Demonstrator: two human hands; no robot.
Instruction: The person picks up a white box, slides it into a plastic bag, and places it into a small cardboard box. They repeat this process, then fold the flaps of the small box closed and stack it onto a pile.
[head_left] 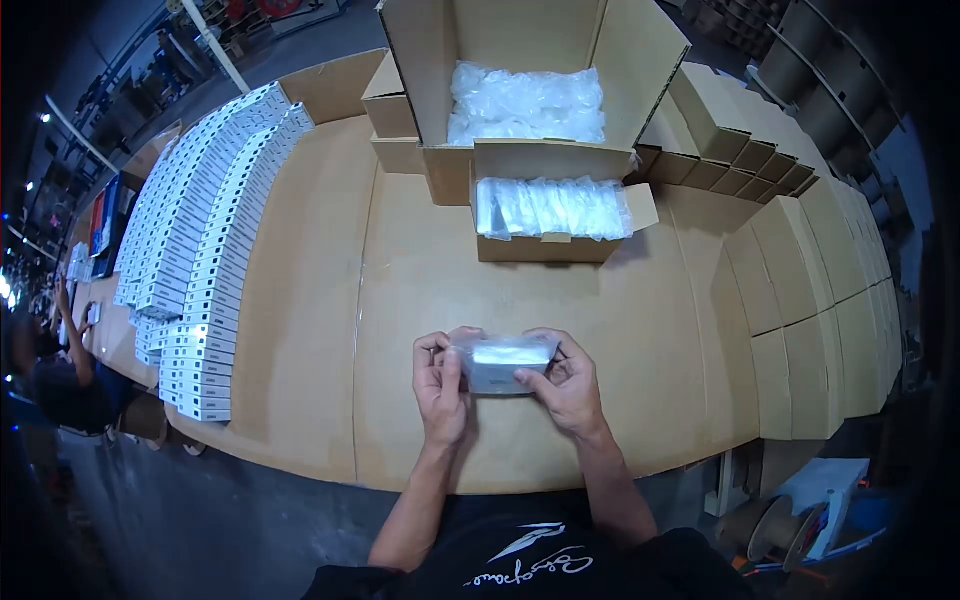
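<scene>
My left hand (441,388) and my right hand (570,390) hold a small pale box in a clear plastic bag (495,378) between them, above the cardboard-covered table. The fingers of my left hand are closed on the bag's left end, its thumb along the near side. At the right end my other thumb presses on the front face. Beyond my hands stands an open carton (545,250) with a row of similar plastic-wrapped packs (553,208). Behind it a larger open carton (420,60) holds clear plastic bags (527,103).
Long stacks of small white boxes (205,250) line the left side of the table (300,300). Brown cartons (800,310) are piled along the right edge. Another person (75,370) sits at the far left. A cable reel (785,532) is at lower right.
</scene>
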